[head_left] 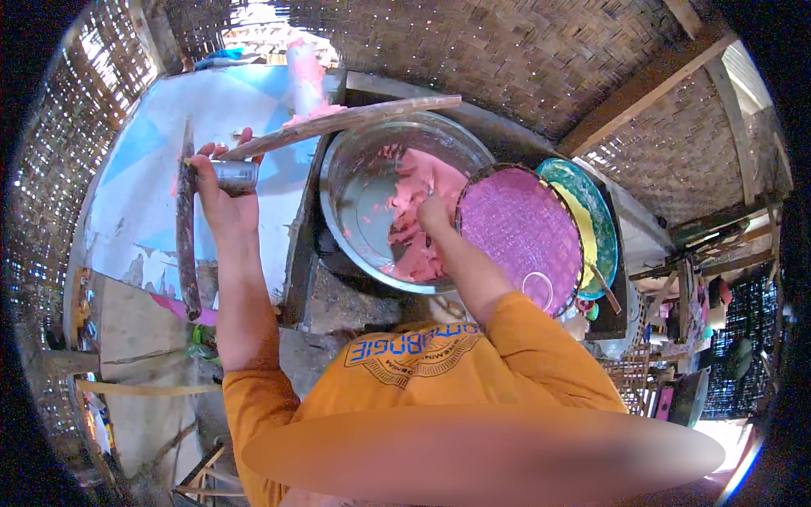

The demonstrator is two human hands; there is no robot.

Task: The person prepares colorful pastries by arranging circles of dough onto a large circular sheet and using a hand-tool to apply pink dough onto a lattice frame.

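My left hand [230, 190] is raised above the blue-and-white tabletop [135, 211], its fingers wrapped round a short grey metal cylinder [238, 176]. A long wooden stick [355, 121] passes by its fingertips and reaches over the rim of a big metal basin [340, 232]. Beside the thumb lies a second, darker stick [185, 228]; whether the hand touches either stick is unclear. Inside the basin is a soft pink paste [414, 249]. My right hand [434, 216] is down at this paste with its fingers bent closed; what they grip is too small to make out.
A pink-smeared upright tube [306, 74] stands at the table's back edge. To the basin's right, a round purple mesh sieve [515, 224] overlaps a green basin [610, 220] holding yellow material [581, 224]. Woven walls [473, 51] and a wooden beam [646, 84] enclose the far side.
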